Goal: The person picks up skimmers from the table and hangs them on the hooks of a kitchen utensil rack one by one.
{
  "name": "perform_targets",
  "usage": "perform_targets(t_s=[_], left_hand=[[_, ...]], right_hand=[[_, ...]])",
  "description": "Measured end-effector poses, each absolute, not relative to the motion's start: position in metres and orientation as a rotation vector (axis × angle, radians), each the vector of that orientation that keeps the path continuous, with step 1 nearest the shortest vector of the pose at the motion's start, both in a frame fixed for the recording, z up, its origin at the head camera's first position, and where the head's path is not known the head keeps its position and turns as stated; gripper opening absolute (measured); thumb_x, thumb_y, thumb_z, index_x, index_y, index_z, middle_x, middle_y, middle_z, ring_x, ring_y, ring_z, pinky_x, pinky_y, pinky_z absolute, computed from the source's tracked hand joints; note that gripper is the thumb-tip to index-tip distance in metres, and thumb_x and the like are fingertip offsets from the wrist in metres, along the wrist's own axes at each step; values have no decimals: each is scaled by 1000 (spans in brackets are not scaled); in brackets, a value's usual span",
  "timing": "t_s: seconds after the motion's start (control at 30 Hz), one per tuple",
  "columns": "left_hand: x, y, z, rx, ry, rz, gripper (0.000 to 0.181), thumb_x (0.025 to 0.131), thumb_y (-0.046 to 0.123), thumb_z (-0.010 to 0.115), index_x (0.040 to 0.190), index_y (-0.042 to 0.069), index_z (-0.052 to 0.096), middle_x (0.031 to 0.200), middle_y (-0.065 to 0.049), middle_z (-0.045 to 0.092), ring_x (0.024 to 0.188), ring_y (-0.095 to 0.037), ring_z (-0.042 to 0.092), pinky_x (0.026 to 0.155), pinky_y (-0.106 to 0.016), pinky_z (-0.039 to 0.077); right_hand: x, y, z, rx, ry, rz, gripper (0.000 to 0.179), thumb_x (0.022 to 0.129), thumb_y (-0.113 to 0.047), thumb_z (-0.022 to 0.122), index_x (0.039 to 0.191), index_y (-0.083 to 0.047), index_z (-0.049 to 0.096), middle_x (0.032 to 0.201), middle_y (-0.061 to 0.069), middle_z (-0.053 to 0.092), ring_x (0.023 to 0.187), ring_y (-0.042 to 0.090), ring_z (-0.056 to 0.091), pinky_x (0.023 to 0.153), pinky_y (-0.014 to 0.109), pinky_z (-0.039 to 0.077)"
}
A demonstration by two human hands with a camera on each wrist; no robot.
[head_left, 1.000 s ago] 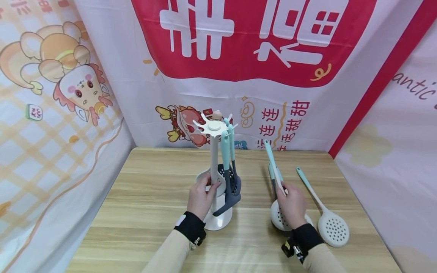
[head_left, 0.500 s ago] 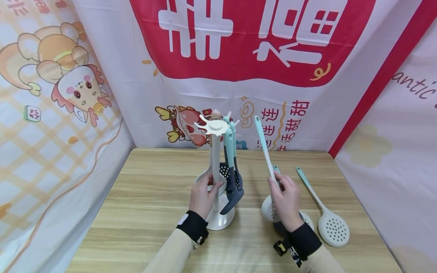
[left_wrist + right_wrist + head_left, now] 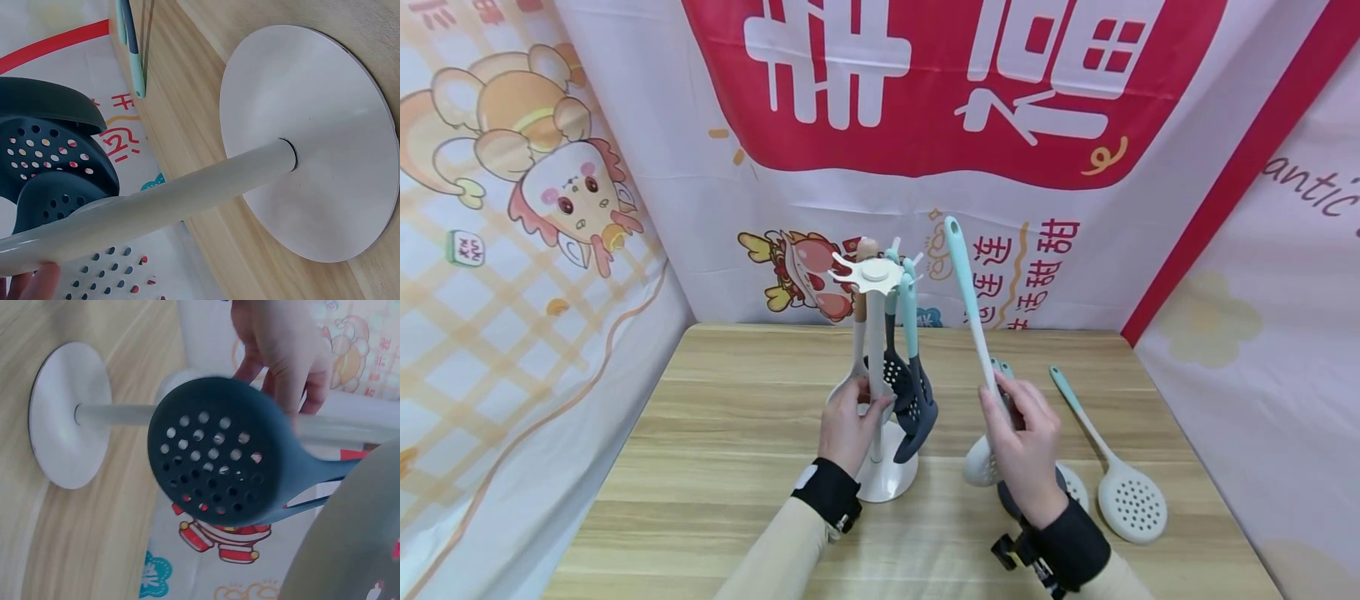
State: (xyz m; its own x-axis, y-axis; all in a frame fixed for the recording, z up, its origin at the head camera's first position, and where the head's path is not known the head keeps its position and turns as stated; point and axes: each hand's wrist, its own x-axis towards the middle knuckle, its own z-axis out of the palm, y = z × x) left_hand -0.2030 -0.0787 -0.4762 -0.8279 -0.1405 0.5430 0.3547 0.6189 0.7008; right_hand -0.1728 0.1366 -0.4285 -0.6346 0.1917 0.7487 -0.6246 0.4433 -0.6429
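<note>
My left hand (image 3: 848, 425) grips the pole (image 3: 187, 194) of a white utensil stand, below its hooked top (image 3: 874, 273). Dark grey utensils with mint handles hang on the stand's right side, among them a perforated skimmer (image 3: 209, 456). Behind the pole hangs a pale perforated utensil (image 3: 106, 275) with a brown handle. To the right of the stand, my right hand (image 3: 1026, 442) holds a white skimmer (image 3: 976, 333) by the lower handle. Its mint handle end points up and its perforated bowl hangs down, partly behind the hand.
A white perforated turner (image 3: 1132, 504) with a mint handle lies at the right of the wooden table (image 3: 737, 400). Other utensils, including a dark one (image 3: 1009, 500) and a white one (image 3: 1075, 483), lie partly hidden under the right hand. A printed cloth (image 3: 820, 196) hangs behind the table.
My right hand has lifted the white skimmer and moved it left towards the stand, its handle end rising. The hanging utensils have swung a little around the pole; my left hand keeps holding it.
</note>
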Motion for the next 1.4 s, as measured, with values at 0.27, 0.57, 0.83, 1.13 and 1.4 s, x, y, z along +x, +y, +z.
perform_targets(t_s=[0.27,0.57,0.83,1.13,1.4], left_hand=[[-204,-78,-474,-110,-2311,-1188,32,84,27,76,100,2,65,91,-9,72,80,-22,70,68,-39,61],[-208,-76,-474,-100,-2295,-1171,31,82,27,78,97,3,65,87,-7,72,77,-21,70,67,-40,59],[-210,-75,-472,-39,-2357,-1202,30,82,26,78,98,5,64,89,-7,72,80,-21,70,70,-40,59],[-212,-73,-470,0,-2389,-1215,31,83,29,77,99,7,64,90,-6,71,83,-21,70,73,-40,59],[-212,-72,-470,12,-2389,-1234,29,83,25,78,99,7,64,90,-6,71,83,-21,70,74,-40,60]], right_hand=[[-167,132,-424,539,-1734,1289,35,70,23,70,104,15,73,76,16,62,60,11,42,50,21,33],[-164,131,-430,667,-1645,1293,22,75,12,73,96,17,73,73,20,64,61,14,42,52,22,33],[-158,130,-436,657,-1674,1298,25,71,16,72,96,16,73,74,18,65,62,13,45,54,22,34],[-156,130,-438,663,-1691,1282,24,86,-5,72,97,16,73,74,18,66,62,11,45,53,21,34],[-155,129,-439,661,-1701,1278,21,84,-1,72,98,15,73,76,18,68,64,11,46,55,21,35]])
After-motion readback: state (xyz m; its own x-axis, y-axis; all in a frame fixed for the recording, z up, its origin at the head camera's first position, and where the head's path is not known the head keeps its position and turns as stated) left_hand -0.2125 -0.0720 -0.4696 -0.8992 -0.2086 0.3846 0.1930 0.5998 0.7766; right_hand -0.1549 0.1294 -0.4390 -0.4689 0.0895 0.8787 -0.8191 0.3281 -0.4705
